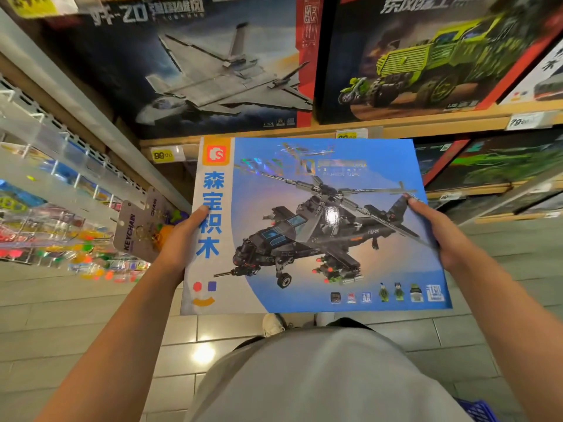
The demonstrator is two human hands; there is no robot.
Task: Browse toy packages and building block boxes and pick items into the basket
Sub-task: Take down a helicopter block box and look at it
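My grey shirt [320, 379] fills the bottom of the view and hides most of my legs; only one pale shoe [273, 324] peeks out above it on the tiled floor [76, 315]. A scrap of blue basket [476, 410] is cut off at the lower right edge, so I can see little of it.

My left hand [179, 239] grips the left edge of the helicopter box [316, 226], thumb on the front; my right hand [438, 236] grips the right edge the same way. The fingers behind the box are hidden. I hold the box flat towards me, in front of the shelves, above the floor and clear of everything around it.

The box is wide and blue, with a white strip down its left side bearing large blue characters and an orange logo. A dark brick-built helicopter fills the middle; the shiny title above it glares and cannot be read.

Above, on the wooden shelf [411, 124], stand a jet box [195, 65] and a green truck box [426, 56], their tops cut off. Keychain cards [137, 229] hang just beside my left wrist; the rack to the left is blurred.
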